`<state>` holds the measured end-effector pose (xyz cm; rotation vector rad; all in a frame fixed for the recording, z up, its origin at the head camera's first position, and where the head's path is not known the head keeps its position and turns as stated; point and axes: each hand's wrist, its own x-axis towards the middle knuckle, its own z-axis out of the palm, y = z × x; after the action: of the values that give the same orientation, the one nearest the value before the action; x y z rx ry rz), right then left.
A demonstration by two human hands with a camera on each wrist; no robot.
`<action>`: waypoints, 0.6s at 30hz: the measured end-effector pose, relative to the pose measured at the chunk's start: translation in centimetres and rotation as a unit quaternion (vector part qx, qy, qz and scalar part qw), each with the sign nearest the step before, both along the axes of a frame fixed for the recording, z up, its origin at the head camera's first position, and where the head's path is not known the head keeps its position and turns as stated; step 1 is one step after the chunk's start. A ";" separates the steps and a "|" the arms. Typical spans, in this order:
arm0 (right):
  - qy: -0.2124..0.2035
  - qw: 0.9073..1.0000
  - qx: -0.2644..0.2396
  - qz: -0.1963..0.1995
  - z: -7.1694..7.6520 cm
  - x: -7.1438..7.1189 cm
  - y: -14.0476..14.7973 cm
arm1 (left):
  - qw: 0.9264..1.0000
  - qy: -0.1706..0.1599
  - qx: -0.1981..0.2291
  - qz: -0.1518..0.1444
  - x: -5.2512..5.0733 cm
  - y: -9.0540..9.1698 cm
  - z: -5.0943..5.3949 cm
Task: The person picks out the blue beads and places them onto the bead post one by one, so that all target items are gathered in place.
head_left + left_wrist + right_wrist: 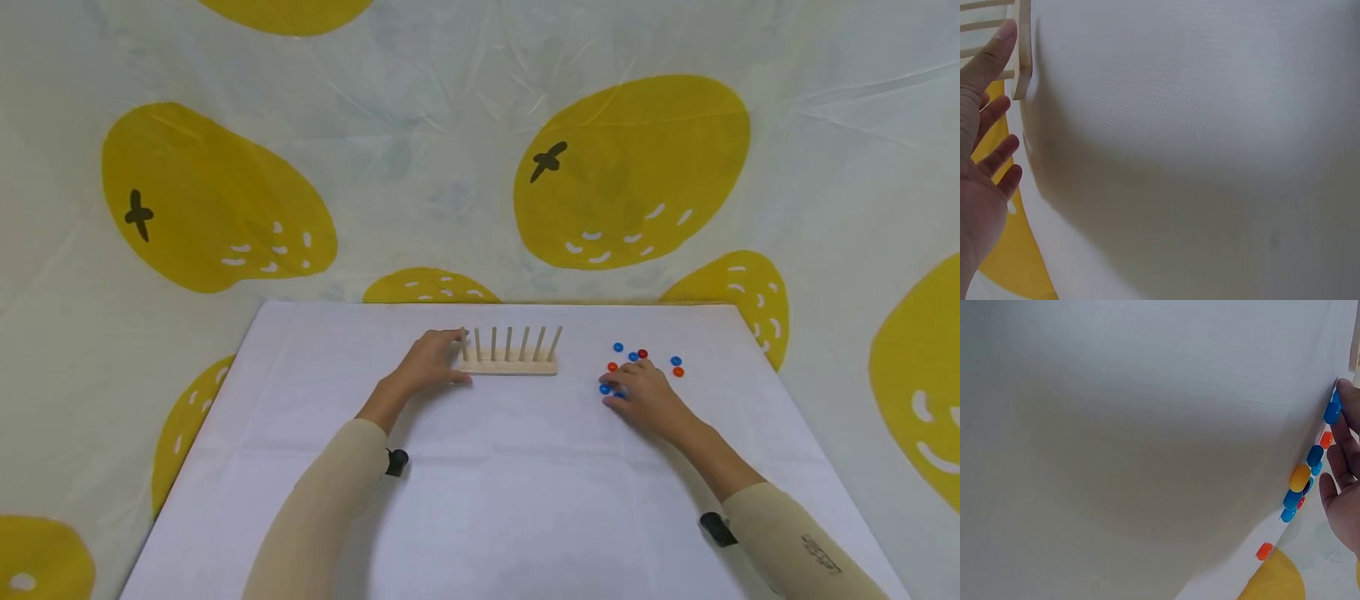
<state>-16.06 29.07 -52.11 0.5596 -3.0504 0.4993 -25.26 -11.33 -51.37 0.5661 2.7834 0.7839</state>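
A light wooden rack (pixel 507 367) with a row of upright pegs stands toward the back of the table. My left hand (pixel 429 360) is around its left end, thumb in front and fingers behind; the fingers (pixel 1002 149) look loosely spread in the left wrist view. Small blue, red and orange beads lie scattered to the right of the rack. Over them is my right hand (pixel 645 398), with thumb and index finger apart around a blue bead (pixel 604 389). Another blue bead (pixel 1332 413) lies by those fingertips. The hand partly hides some beads.
A white cloth covers the table (pixel 480 500). Behind it hangs a pale curtain (pixel 420 183) printed with yellow fruit. A blue bead (pixel 676 361) and an orange bead (pixel 678 372) lie right of the right hand. In the right wrist view, a yellow bead (pixel 1299 478) shows too.
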 end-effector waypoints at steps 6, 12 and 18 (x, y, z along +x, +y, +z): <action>0.001 1.000 0.014 -0.003 0.0 -0.2 -0.2 | 1.000 0.009 -0.012 0.001 -0.3 0.3 -0.5; 0.006 1.000 0.014 -0.005 0.0 -0.2 -0.3 | 1.000 0.022 -0.021 -0.001 -0.3 0.3 -1.1; 0.007 1.000 0.007 -0.014 -0.1 -0.1 -0.5 | 0.998 0.050 -0.035 -0.010 -0.3 0.3 -1.8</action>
<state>-16.12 28.62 -52.20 0.5183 -3.0459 0.4728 -25.56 -11.08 -53.16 0.6365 2.8776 0.6675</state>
